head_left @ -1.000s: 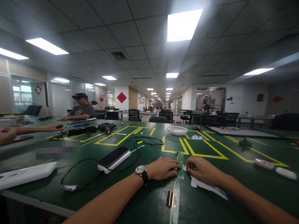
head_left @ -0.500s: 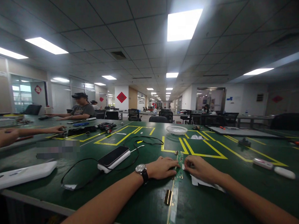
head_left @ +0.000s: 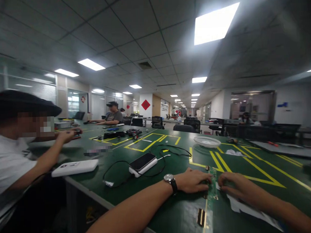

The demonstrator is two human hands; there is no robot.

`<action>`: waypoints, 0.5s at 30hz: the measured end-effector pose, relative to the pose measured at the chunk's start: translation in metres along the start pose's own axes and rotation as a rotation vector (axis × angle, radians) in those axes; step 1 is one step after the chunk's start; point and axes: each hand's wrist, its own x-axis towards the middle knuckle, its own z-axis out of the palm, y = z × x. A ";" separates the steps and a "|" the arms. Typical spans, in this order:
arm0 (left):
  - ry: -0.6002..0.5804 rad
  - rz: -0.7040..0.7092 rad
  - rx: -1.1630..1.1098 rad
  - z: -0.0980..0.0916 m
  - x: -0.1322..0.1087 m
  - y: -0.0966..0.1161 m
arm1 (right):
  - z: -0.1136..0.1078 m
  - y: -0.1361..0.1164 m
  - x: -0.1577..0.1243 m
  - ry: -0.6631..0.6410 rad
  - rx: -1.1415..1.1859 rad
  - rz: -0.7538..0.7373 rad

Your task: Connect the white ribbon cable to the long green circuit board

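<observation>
A long, narrow green circuit board (head_left: 213, 191) with copper-coloured flex tabs (head_left: 201, 217) lies on the table, running toward me. My left hand (head_left: 195, 181), a watch (head_left: 170, 180) on its wrist, rests flat with its fingertips on the board's left edge; the fingers are extended. On the other side, my right hand (head_left: 233, 186) is curled with thumb and fingers together. A small white piece (head_left: 218, 186) shows at its fingertips, close to the board. Under that hand and forearm lies a crumpled white sheet (head_left: 247, 210).
A phone (head_left: 143, 161) sits on a white block with a black cable (head_left: 116, 162) looped around it. A white device (head_left: 75, 167) is at the left table edge, beside a seated co-worker (head_left: 26, 151). Farther back are a clear round dish (head_left: 206, 142) and crumpled paper (head_left: 234, 153).
My view has swung left, so the table and hands appear farther right and the near co-worker's head and body show. Both hands stay at the same part of the board.
</observation>
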 end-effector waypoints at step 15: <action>0.165 -0.054 0.135 -0.014 -0.007 -0.005 | -0.007 0.092 -0.020 0.079 -0.222 0.284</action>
